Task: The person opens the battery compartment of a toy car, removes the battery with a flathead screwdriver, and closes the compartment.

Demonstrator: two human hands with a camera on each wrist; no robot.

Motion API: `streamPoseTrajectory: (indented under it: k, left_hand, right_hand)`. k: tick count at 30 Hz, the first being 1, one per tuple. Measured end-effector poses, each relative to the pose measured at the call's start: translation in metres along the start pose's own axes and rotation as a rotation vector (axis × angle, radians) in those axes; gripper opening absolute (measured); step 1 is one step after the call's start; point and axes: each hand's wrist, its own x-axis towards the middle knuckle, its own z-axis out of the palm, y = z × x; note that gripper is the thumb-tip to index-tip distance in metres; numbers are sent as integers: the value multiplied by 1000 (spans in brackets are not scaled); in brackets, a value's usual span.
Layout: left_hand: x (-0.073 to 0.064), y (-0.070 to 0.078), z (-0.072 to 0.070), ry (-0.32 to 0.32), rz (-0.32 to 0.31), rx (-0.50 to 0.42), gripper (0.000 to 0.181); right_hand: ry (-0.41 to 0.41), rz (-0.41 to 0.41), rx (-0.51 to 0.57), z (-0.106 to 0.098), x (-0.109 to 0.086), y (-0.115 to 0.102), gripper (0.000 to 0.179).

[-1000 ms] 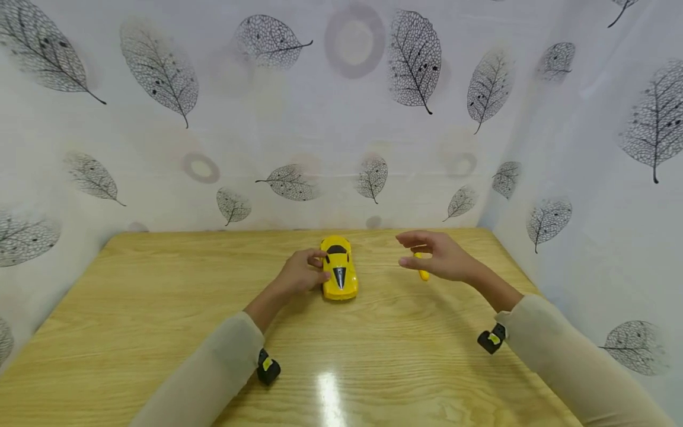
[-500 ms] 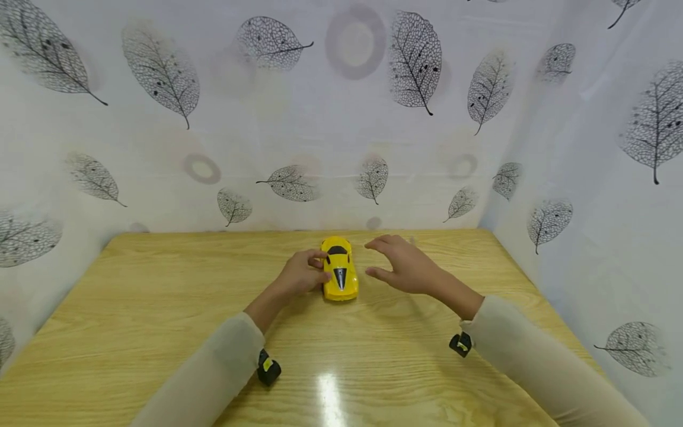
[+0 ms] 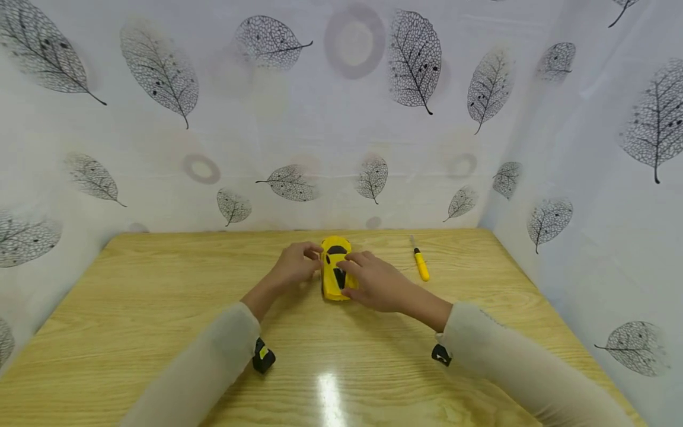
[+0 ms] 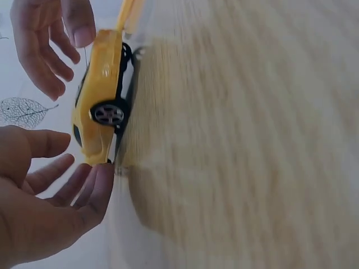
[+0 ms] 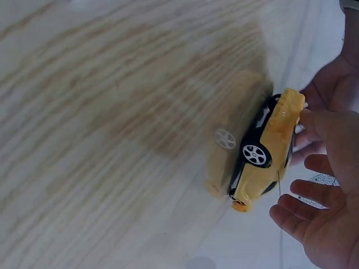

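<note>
A yellow toy car (image 3: 330, 277) with black windows stands on the wooden table, its length running away from me. My left hand (image 3: 292, 264) is at its left side with loosely bent fingers; in the left wrist view the fingertips (image 4: 103, 185) reach the car's far end. From the right, my right hand (image 3: 380, 286) reaches over the car, overlapping its bonnet. In the right wrist view its fingers (image 5: 320, 193) are spread beside the body, and the thumb overlaps the near end. The car's wheels (image 5: 254, 154) show in both wrist views.
A screwdriver (image 3: 421, 265) with a yellow handle lies on the table (image 3: 160, 332) to the right of the car. Behind the table's back edge hangs a pale curtain (image 3: 331, 118) with a leaf print, which also runs along the right side.
My right hand has moved left from above the screwdriver to the car, uncovering the screwdriver. The left hand has loosened and shifted slightly up and left at the car's side. The car stays put.
</note>
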Motion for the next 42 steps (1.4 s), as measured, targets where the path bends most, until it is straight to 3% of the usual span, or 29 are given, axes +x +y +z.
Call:
streamPoseTrajectory:
  k: [5,14,19,27,37,42]
  left_hand:
    - [12,-2,-8,-9,182,143,32]
    - [33,9,-10,-63,355,341,35]
    - [42,14,-11,-132,411,388,35]
    - [55,9,-11,-256,517,451,34]
    - [55,3,-12,-248,532,504,32]
    - [50,2,-14,-245,547,528,32]
  right_hand:
    - [-29,-8,9,6,2,-2,58]
    - [-24,-116,-34,13,2,-3,51]
    - [0,-137,-46,14,0,-2,48]
    - [15,-147,-72,16,-3,0,46]
    - [80,-161,-85,14,-9,7,40]
    - [76,-179,-77,14,-10,10,37]
